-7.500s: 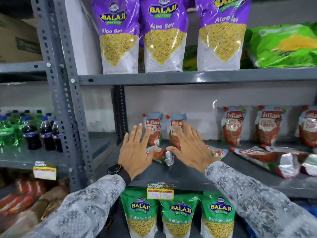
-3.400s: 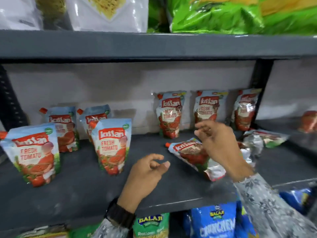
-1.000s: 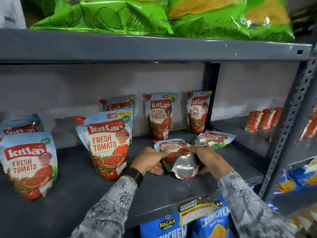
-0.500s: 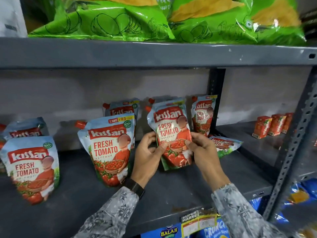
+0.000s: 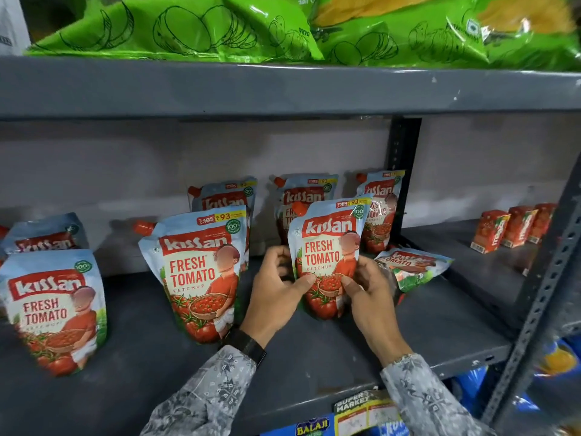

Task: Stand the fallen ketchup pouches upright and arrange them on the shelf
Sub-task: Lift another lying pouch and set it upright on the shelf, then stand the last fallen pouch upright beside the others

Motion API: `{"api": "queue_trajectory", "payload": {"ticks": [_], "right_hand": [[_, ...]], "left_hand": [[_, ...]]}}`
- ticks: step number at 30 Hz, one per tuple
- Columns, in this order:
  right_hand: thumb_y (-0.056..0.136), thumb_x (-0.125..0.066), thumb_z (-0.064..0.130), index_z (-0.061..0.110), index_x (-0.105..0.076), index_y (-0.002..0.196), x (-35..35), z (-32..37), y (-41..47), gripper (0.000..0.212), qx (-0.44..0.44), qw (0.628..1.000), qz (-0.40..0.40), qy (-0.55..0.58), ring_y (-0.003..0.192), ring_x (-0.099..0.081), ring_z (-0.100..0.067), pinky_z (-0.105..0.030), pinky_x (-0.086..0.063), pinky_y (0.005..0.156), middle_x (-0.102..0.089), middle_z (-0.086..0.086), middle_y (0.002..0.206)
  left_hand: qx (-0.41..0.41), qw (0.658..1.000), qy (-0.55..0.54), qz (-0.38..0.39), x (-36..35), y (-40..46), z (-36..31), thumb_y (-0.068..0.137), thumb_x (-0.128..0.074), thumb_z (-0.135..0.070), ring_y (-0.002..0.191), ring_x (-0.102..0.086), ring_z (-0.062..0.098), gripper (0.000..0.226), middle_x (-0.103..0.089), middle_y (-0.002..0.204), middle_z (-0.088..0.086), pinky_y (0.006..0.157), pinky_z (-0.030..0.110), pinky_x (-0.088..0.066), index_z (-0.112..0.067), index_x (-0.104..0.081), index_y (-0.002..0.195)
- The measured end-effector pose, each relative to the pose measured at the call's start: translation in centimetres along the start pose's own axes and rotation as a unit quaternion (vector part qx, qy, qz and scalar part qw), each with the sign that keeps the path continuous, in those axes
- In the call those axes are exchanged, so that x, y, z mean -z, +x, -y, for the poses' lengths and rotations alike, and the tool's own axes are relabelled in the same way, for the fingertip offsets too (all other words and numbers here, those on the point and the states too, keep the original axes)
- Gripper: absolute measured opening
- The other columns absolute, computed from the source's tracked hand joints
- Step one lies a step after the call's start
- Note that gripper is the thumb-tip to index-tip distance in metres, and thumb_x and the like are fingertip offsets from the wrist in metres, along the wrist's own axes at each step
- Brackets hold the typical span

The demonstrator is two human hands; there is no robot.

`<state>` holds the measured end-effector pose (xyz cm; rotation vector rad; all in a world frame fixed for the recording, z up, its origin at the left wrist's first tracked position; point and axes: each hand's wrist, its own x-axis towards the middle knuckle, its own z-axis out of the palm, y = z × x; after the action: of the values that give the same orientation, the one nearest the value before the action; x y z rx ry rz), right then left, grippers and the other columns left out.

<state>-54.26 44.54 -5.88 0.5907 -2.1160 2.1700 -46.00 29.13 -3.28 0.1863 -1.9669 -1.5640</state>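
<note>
My left hand [image 5: 276, 294] and my right hand [image 5: 371, 294] grip one ketchup pouch [image 5: 330, 243] from both sides, upright on the grey shelf [image 5: 314, 350]. Two more front pouches stand upright to its left, one in the middle [image 5: 198, 272] and one at far left [image 5: 53, 309]. Behind them a back row of upright pouches [image 5: 301, 196] lines the wall. One fallen pouch [image 5: 412, 265] lies flat just right of my right hand.
The shelf above [image 5: 283, 89] carries green snack bags [image 5: 283, 26]. A dark upright post [image 5: 402, 171] stands behind the pouches. Small red juice cartons [image 5: 509, 228] sit on the neighbouring shelf at right. A grey perforated post [image 5: 544, 303] rises at the front right.
One second ago the pouch lay flat with its silver base toward me. Both hands have since raised it upright and set it down on the shelf.
</note>
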Motion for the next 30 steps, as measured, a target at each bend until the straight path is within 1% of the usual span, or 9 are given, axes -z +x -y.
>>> {"api": "queue_trajectory", "payload": {"ticks": [3, 6, 10, 12, 15, 19, 22, 25, 30], "right_hand": [[0.097, -0.063, -0.002, 0.023, -0.062, 0.136, 0.9, 0.2, -0.9, 0.046, 0.030, 0.999, -0.006, -0.041, 0.113, -0.069, -0.002, -0.030, -0.057, 0.100, -0.073, 0.007, 0.123], [0.095, -0.065, -0.002, 0.024, -0.069, 0.128, 3.6, 0.8, -2.1, 0.042, 0.057, 0.993, -0.081, -0.062, 0.101, -0.073, -0.008, -0.032, -0.059, 0.090, -0.076, 0.008, 0.108], [0.093, -0.065, 0.005, 0.020, -0.074, 0.110, 8.3, 2.1, -1.6, 0.024, 0.045, 0.972, -0.198, -0.122, 0.090, -0.074, -0.021, -0.043, -0.060, 0.086, -0.078, 0.003, 0.094], [0.095, -0.067, 0.027, 0.014, -0.072, 0.117, 10.3, 2.1, 0.4, 0.025, -0.024, 0.964, -0.192, -0.181, 0.103, -0.072, -0.034, -0.046, -0.056, 0.093, -0.079, -0.008, 0.105], [0.079, -0.066, 0.063, 0.014, -0.070, 0.122, 11.9, 1.7, 3.2, 0.066, -0.138, 0.961, -0.119, -0.208, 0.106, -0.072, -0.037, -0.045, -0.060, 0.089, -0.077, -0.014, 0.117], [0.040, -0.080, 0.056, 0.013, -0.073, 0.112, 12.6, 1.3, 5.0, 0.084, -0.210, 0.972, -0.078, -0.078, 0.084, -0.078, -0.031, -0.038, -0.064, 0.055, -0.079, -0.012, 0.099], [0.048, -0.088, 0.036, 0.012, -0.077, 0.102, 13.4, 1.8, 5.5, 0.061, -0.216, 0.974, -0.052, -0.046, 0.077, -0.075, -0.028, -0.036, -0.063, 0.058, -0.080, -0.012, 0.090], [0.064, -0.089, 0.020, 0.015, -0.078, 0.097, 14.9, 1.7, 6.0, 0.036, -0.220, 0.973, -0.054, -0.046, 0.084, -0.077, -0.027, -0.046, -0.067, 0.073, -0.082, -0.007, 0.090], [0.084, -0.078, 0.017, 0.017, -0.066, 0.088, 18.1, 2.7, 7.4, 0.013, -0.226, 0.971, -0.063, -0.056, 0.093, -0.072, -0.029, -0.044, -0.063, 0.076, -0.075, -0.007, 0.090]], "left_hand": [[-0.041, 0.995, 0.060, -0.063, 0.1, -0.9, -1.1, 0.082, -0.081, -0.031, 0.102, -0.070, 0.009, 0.046, -0.067, 0.114, -0.011, 0.083, 0.035, -0.063, -0.031, -0.053, 0.118], [-0.192, 0.959, 0.126, -0.166, -0.1, -2.4, -2.6, 0.087, -0.075, -0.025, 0.086, -0.062, 0.017, 0.028, -0.061, 0.097, -0.001, 0.072, 0.029, -0.054, -0.018, -0.059, 0.109], [-0.283, 0.939, 0.169, -0.101, -4.4, -4.1, -5.2, 0.091, -0.071, -0.009, 0.079, -0.062, 0.010, 0.006, -0.065, 0.087, -0.003, 0.070, 0.020, -0.049, -0.014, -0.069, 0.093], [-0.261, 0.943, 0.205, -0.015, -8.3, -3.7, -6.3, 0.094, -0.064, -0.018, 0.088, -0.066, 0.006, 0.011, -0.073, 0.097, -0.008, 0.078, 0.023, -0.053, -0.020, -0.074, 0.099], [-0.172, 0.933, 0.298, 0.110, -13.9, -0.7, -6.4, 0.097, -0.051, -0.027, 0.107, -0.068, 0.012, 0.028, -0.076, 0.116, -0.007, 0.094, 0.029, -0.053, -0.024, -0.075, 0.112], [0.047, 0.911, 0.370, 0.175, -17.7, 3.8, -6.3, 0.101, -0.042, -0.033, 0.120, -0.064, 0.039, 0.039, -0.071, 0.125, 0.018, 0.095, 0.039, -0.047, -0.010, -0.071, 0.113], [0.121, 0.891, 0.399, 0.181, -18.8, 4.8, -6.1, 0.104, -0.037, -0.033, 0.133, -0.055, 0.042, 0.049, -0.059, 0.143, 0.026, 0.105, 0.041, -0.043, 0.001, -0.063, 0.130], [0.144, 0.899, 0.384, 0.155, -19.1, 5.5, -5.2, 0.105, -0.031, -0.045, 0.135, -0.054, 0.041, 0.062, -0.057, 0.146, 0.026, 0.109, 0.040, -0.041, 0.000, -0.060, 0.134], [0.220, 0.918, 0.285, 0.167, -20.6, 6.6, -3.8, 0.100, -0.036, -0.051, 0.131, -0.059, 0.038, 0.065, -0.059, 0.144, 0.022, 0.112, 0.046, -0.047, -0.003, -0.060, 0.137]]}}
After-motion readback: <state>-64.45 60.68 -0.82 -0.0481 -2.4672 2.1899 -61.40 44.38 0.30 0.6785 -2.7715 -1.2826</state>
